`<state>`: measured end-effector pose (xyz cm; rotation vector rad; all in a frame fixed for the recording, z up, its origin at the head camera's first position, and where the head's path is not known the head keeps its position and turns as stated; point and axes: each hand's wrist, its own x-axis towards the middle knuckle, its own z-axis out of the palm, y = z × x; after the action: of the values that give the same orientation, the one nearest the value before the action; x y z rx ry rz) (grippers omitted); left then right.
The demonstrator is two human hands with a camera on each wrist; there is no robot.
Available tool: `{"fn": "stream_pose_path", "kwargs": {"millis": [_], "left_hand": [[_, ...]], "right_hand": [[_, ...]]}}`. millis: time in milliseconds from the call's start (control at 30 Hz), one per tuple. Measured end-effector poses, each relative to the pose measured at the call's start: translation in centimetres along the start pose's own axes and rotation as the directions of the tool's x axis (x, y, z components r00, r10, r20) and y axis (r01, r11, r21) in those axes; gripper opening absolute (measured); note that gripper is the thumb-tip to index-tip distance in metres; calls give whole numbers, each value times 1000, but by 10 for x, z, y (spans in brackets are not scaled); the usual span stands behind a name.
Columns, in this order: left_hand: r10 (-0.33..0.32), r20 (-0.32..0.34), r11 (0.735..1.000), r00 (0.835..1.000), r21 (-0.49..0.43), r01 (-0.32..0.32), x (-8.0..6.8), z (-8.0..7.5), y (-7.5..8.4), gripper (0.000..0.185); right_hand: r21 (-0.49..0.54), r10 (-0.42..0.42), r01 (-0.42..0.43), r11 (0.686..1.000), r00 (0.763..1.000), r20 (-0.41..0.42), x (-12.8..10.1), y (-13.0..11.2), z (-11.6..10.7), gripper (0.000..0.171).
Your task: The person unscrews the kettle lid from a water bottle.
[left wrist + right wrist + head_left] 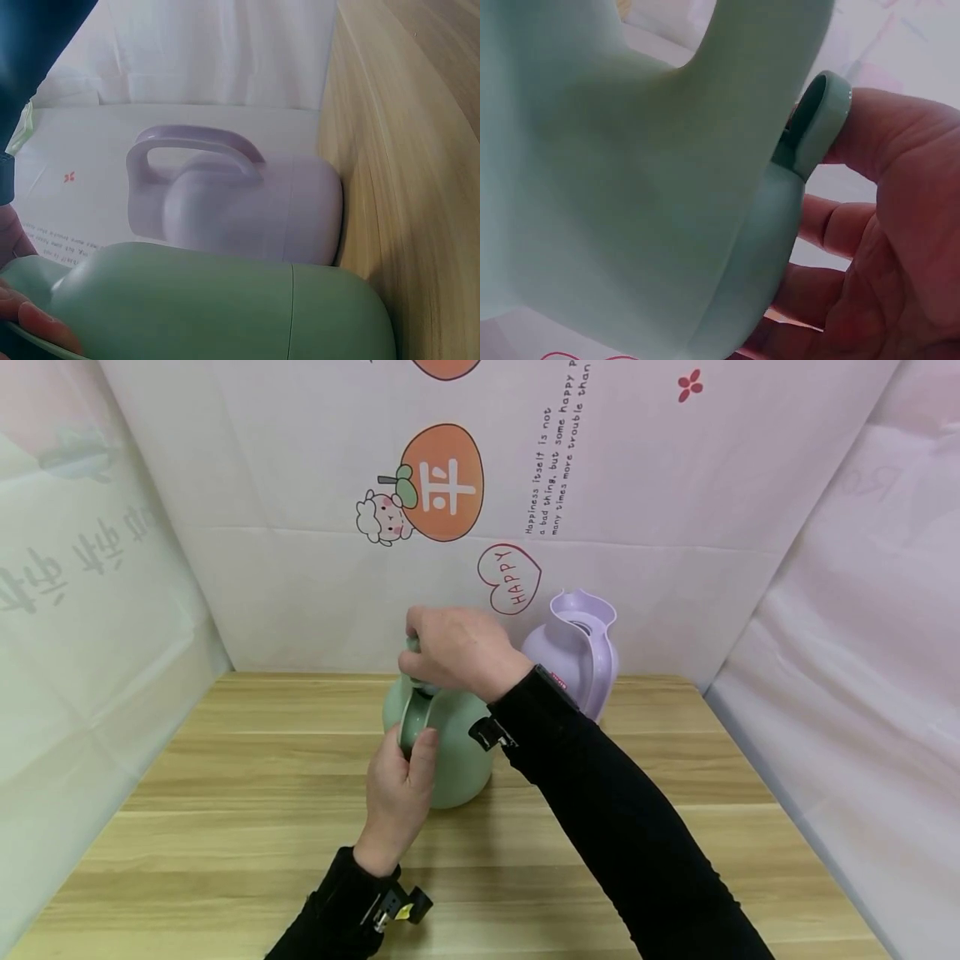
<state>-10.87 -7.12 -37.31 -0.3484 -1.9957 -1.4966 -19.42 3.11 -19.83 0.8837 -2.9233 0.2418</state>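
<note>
Purple jug [577, 647] behind green jug [450, 743] — nearly touching.

**Green jug: pose and position**

Pale green jug [450, 752] is standing upright, mid-tabletop, rounded body matte. Its handle [412, 722] is facing the person, its lid [817, 124] is sitting at the top. Both are partly hidden.

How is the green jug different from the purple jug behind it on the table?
The green jug is pale green and held by both hands: the left hand grips its handle, the right hand covers its top. The purple jug is lilac, untouched, and stands farther back by the wall, its top open. Both are rounded, upright, with loop handles.
</note>
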Motion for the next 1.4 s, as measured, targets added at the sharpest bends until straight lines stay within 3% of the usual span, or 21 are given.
{"fn": "stream_pose_path", "kwargs": {"millis": [500,967,1267,1400], "left_hand": [[1,-11,1000,1000,0,-1,0,1,0,24],[-13,-16,1000,1000,-9,13,0,1,0,23],[-21,-7,1000,1000,-8,20,-1,0,1,25],[-11,-4,1000,1000,-11,11,0,0,1,25]], "right_hand": [[161,-76,61,985,993,85,4,12,-2,39],[270,-148,114,956,983,110,8,20,-3,41],[224,-198,166,960,972,127,4,15,-5,62],[103,-104,96,990,992,74,-4,3,-8,65]]}}
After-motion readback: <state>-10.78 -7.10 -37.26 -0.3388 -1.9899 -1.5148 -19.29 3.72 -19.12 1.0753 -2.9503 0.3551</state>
